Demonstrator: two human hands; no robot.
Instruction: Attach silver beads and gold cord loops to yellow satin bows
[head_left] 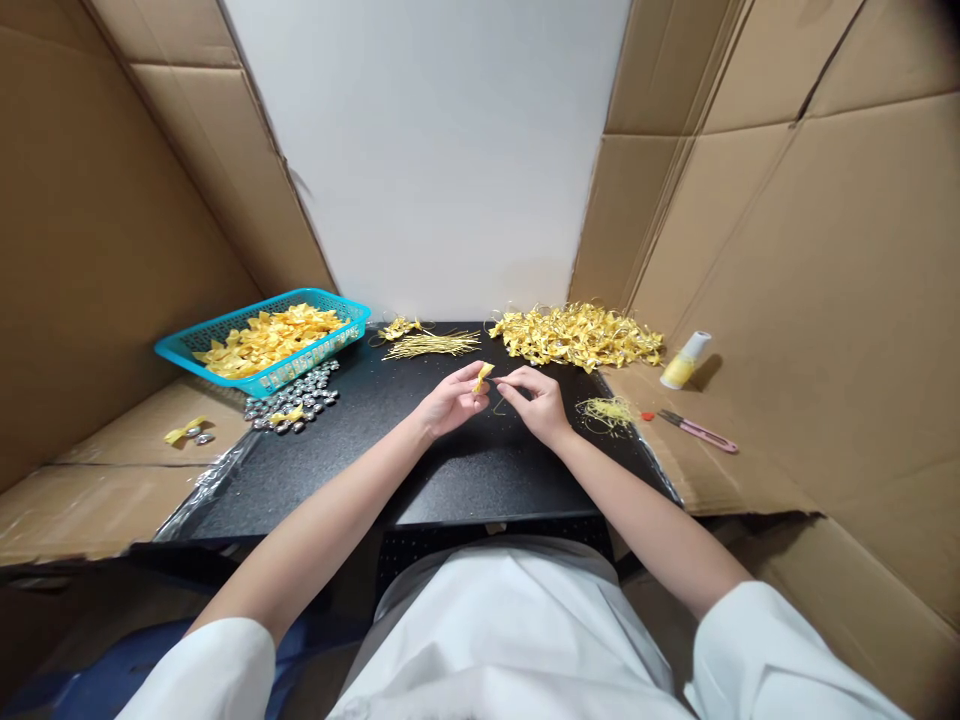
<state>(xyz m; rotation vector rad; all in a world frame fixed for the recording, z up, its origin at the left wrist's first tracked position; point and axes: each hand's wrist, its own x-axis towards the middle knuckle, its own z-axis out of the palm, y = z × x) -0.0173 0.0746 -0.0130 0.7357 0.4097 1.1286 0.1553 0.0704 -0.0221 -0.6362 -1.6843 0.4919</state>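
- The left hand (459, 402) is closed on a yellow bow (484, 376), thumb and fingers gripping it above the middle of the surface (420, 485).
- The right hand (537, 400) is just beside it, thumb and fingertips pinched together on a thin strand (500, 406) next to the bow; the strand's full path is too fine to follow.
- A blue basket (361, 311) stands at the surface's far left corner, partly over the cardboard (112, 505) beside it, and holds a pile of loose bows (271, 336).
- Silvery beads (309, 392) lie in front of the basket along the left edge, with a single yellow piece (288, 414) on top of them.
- Left of that edge, on the cardboard, another bow-like piece (184, 430) lies beside two more beads.
- Near the far edge, gold ties (433, 345) lie in a loose bundle, with a small clump (400, 327) behind them.
- A large yellow heap (577, 336) fills the far right corner.
- Tangled thread (609, 411) lies near the right edge.
- Beyond that edge, a spool (685, 361) stands tilted in view on the cardboard; nearer lie pink-handled snips (699, 431) and a red scrap (647, 416).
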